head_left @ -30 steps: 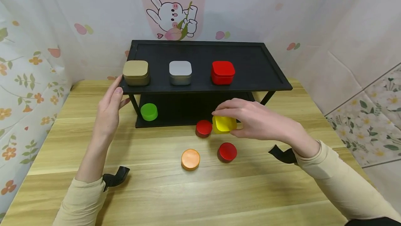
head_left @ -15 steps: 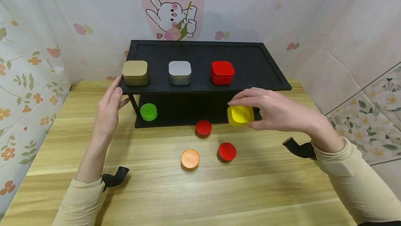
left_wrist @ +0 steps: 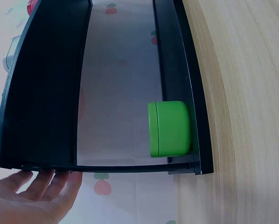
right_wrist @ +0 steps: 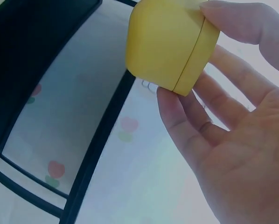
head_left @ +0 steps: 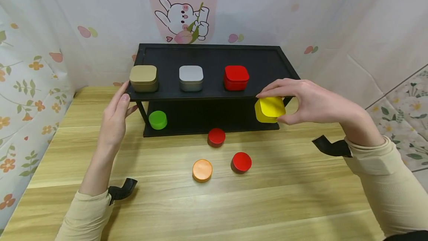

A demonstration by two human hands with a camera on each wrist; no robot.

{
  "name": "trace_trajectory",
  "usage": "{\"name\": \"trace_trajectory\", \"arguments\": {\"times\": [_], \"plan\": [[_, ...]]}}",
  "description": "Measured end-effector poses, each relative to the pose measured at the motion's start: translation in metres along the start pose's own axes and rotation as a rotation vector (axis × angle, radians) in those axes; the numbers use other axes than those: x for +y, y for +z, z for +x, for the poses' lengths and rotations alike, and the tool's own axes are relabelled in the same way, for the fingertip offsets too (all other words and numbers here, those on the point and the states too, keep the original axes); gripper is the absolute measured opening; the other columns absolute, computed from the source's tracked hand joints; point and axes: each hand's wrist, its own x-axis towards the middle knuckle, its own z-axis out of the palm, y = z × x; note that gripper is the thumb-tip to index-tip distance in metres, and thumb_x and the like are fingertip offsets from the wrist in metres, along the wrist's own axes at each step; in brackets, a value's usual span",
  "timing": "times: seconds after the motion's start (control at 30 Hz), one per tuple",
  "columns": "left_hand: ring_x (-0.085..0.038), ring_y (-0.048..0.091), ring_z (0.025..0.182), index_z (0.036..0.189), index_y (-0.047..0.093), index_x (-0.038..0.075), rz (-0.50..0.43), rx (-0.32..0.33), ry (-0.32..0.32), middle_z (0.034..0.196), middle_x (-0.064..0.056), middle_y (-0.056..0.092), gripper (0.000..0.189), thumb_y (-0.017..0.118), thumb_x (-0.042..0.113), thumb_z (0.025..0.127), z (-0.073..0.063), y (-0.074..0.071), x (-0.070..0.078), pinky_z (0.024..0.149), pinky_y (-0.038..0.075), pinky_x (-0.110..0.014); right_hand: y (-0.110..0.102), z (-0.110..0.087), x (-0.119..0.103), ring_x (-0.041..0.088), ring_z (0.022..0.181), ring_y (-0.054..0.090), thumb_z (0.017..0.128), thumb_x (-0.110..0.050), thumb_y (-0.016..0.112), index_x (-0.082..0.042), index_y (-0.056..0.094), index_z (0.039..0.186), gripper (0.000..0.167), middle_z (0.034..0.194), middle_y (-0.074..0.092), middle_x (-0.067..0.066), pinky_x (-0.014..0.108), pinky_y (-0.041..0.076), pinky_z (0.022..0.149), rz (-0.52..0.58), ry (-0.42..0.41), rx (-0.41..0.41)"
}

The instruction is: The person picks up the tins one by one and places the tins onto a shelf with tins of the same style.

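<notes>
My right hand (head_left: 311, 98) holds a yellow square lidded box (head_left: 270, 109), thumb and fingers pinching its sides, raised in front of the shelf's right end. In the right wrist view, the lid seam of the yellow box (right_wrist: 170, 44) shows and the thumb presses one side. My left hand (head_left: 115, 116) grips the left end of the black two-tier shelf (head_left: 214, 55) at its top board. The left wrist view shows the fingertips against the edge of that board. A green lidded box (head_left: 158, 120) sits on the lower tier, at the left.
Along the top tier stand a gold box (head_left: 144, 78), a silver box (head_left: 191, 78) and a red box (head_left: 236, 78). On the wooden table (head_left: 167, 211) lie two red round containers (head_left: 216, 137) and an orange one (head_left: 202, 170), in front of the shelf.
My right hand has carried the yellow box rightward and up, away from the red containers, toward the shelf's right end. The left hand stays on the shelf.
</notes>
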Motion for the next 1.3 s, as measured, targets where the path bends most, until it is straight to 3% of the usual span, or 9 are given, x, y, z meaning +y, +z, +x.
{"name": "trace_trajectory", "arguments": {"times": [0.33, 0.5, 0.73, 1.03, 1.3], "plan": [[-0.017, 0.041, 0.147, 0.162, 0.034, 0.025, 0.007, 0.003, 0.003, 0.169, -0.002, 0.032, 0.053, 0.037, 0.041, 0.111, 0.000, 0.000, 0.000, 0.118, 0.047, -0.038, -0.017, 0.004, 0.024, 0.001, 0.117, 0.053, 0.079, 0.002, 0.084, -0.029, 0.067, 0.136, 0.067, 0.134, 0.061, -0.014, 0.012, 0.043, 0.096, 0.099, 0.023, -0.022], [-0.017, 0.042, 0.147, 0.161, 0.035, 0.026, 0.004, 0.002, 0.004, 0.169, -0.002, 0.033, 0.052, 0.038, 0.040, 0.111, 0.000, 0.000, -0.001, 0.117, 0.048, -0.035, -0.022, 0.007, 0.033, 0.002, 0.116, 0.053, 0.081, 0.000, 0.083, -0.026, 0.066, 0.137, 0.064, 0.135, 0.060, -0.014, 0.014, 0.044, 0.097, 0.121, 0.040, -0.023], [-0.017, 0.041, 0.148, 0.161, 0.035, 0.026, -0.012, 0.000, 0.007, 0.169, -0.002, 0.032, 0.052, 0.038, 0.040, 0.111, 0.000, 0.000, 0.000, 0.119, 0.046, -0.039, -0.030, 0.010, 0.043, 0.002, 0.114, 0.055, 0.081, 0.003, 0.082, -0.020, 0.066, 0.139, 0.065, 0.137, 0.062, -0.004, 0.009, 0.043, 0.095, 0.149, 0.061, -0.017], [-0.018, 0.041, 0.148, 0.162, 0.034, 0.026, 0.011, -0.001, 0.003, 0.169, -0.002, 0.032, 0.053, 0.037, 0.041, 0.111, 0.000, -0.001, 0.000, 0.116, 0.049, -0.032, -0.038, 0.020, 0.057, 0.003, 0.113, 0.058, 0.085, 0.002, 0.080, -0.018, 0.064, 0.141, 0.062, 0.140, 0.061, -0.004, 0.006, 0.043, 0.096, 0.196, 0.075, -0.062], [-0.016, 0.042, 0.147, 0.161, 0.035, 0.026, -0.006, -0.005, 0.012, 0.169, -0.002, 0.033, 0.052, 0.038, 0.040, 0.111, 0.000, -0.001, 0.000, 0.118, 0.048, -0.036, -0.042, 0.027, 0.068, 0.003, 0.111, 0.059, 0.086, 0.001, 0.079, -0.018, 0.063, 0.142, 0.061, 0.141, 0.060, -0.004, 0.008, 0.044, 0.094, 0.193, 0.094, -0.097]]}}
